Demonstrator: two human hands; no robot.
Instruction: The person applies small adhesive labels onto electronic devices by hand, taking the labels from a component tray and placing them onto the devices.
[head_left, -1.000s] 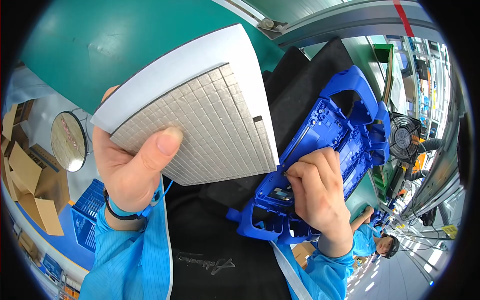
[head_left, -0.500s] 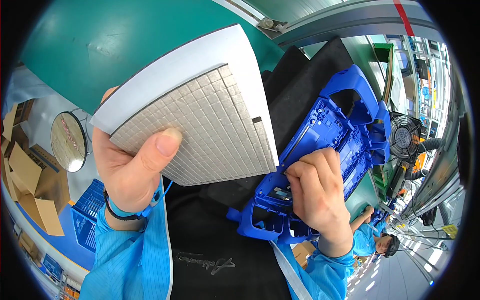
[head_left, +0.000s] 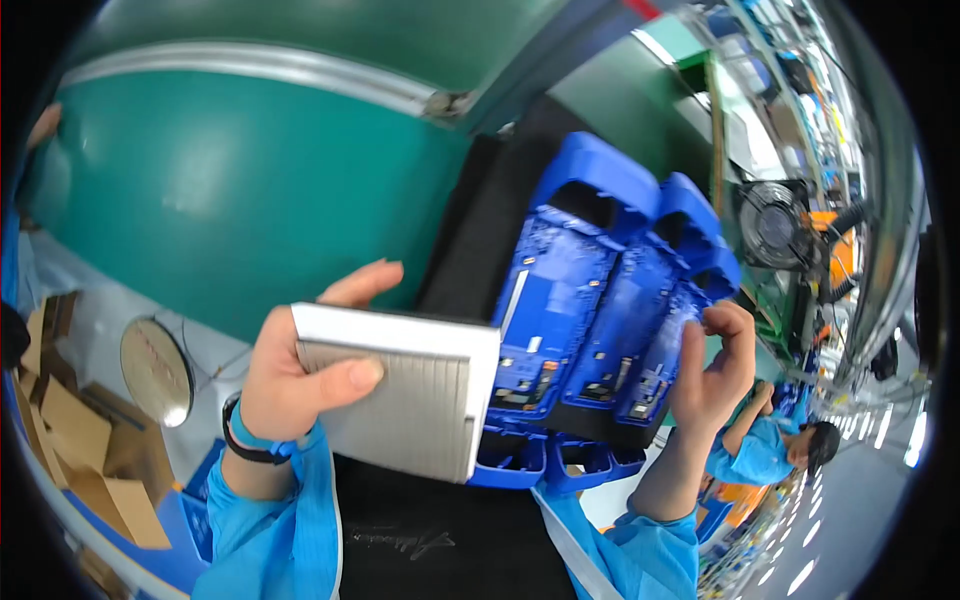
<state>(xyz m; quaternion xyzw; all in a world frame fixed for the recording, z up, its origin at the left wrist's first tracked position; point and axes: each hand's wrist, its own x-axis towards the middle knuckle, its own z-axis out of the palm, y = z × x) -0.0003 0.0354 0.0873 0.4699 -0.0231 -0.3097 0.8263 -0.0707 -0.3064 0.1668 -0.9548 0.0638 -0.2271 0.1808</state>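
Head view: one frame, person's own two hands in front of a green table.
Held thing: flat grey rectangular panel with a fine ribbed grid face and a pale rim (head_left: 415,395), held tilted in front of the chest, its right edge overlapping the blue trays.
Left hand (head_left: 300,375): grip pinching the panel at its left edge, thumb pressed on the ribbed face, fingers behind it.
Handling guess: panel looks light and stiff; ribbed face probably dents or clogs easily, so the plain rim is the safer place to take hold. Thumb on the ribs gives friction, the smooth rim may slip.
Right hand (head_left: 715,365): fingers curled and pressed against the right edge of the blue tray stack; whether they pinch a small part there is hidden, cannot tell.
Blue moulded plastic trays with long slots (head_left: 600,320): several side by side, leaning upright, just right of the panel and touching it.
Black mat (head_left: 480,230): under and behind the trays.
Green table surface (head_left: 230,190): behind everything, metal edge strip above.
Cardboard boxes (head_left: 70,440): lower left, well apart.
Small fan (head_left: 775,225): upper right, behind the trays.
Other person in blue sleeve (head_left: 770,450): lower right, apart.
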